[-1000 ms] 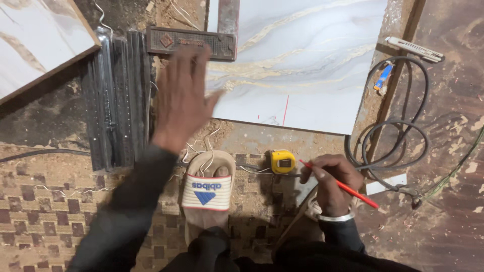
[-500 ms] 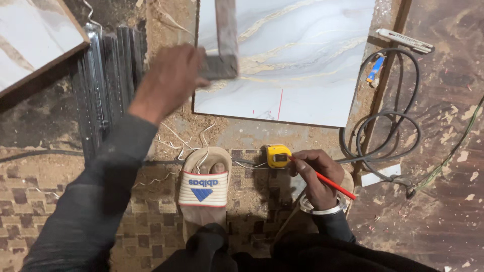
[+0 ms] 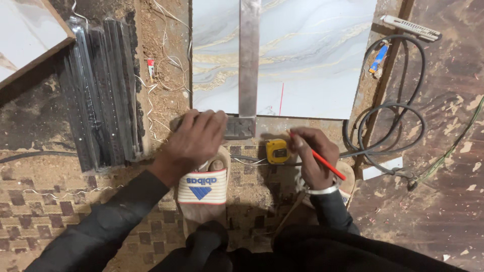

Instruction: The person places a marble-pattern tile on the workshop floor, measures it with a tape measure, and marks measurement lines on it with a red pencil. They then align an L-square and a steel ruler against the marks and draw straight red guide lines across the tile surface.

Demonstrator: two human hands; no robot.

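Since half a second ago the left hand (image 3: pixel 194 138) has drawn the metal square (image 3: pixel 248 75) down and across the marble-patterned tile (image 3: pixel 312 55): its long blade now runs straight up the tile from the near edge, and its dark stock (image 3: pixel 239 127) lies along that edge instead of resting out on the tile face. The left hand is laid flat over the left end of the stock, fingers together and curled over it, pressing it down; the forearm in a dark sleeve comes in from the lower left.

To the right, the right hand (image 3: pixel 312 153) is bent at the wrist, fingers pinching a red pencil (image 3: pixel 322 160) whose free end sticks out toward the lower right — the tip is hidden under the fingers, so whether it touches anything cannot be told. Just beside this hand, to its left, a yellow tape measure (image 3: pixel 277 150) sits on the floor near the tile's edge.

A thin red line (image 3: pixel 281 99) is marked on the tile, right of the blade. The blade's far end is cut off by the top of the view, and the part of the stock under the left palm cannot be made out. A sandalled foot (image 3: pixel 203 184) rests below the left hand, toes partly covered by it.
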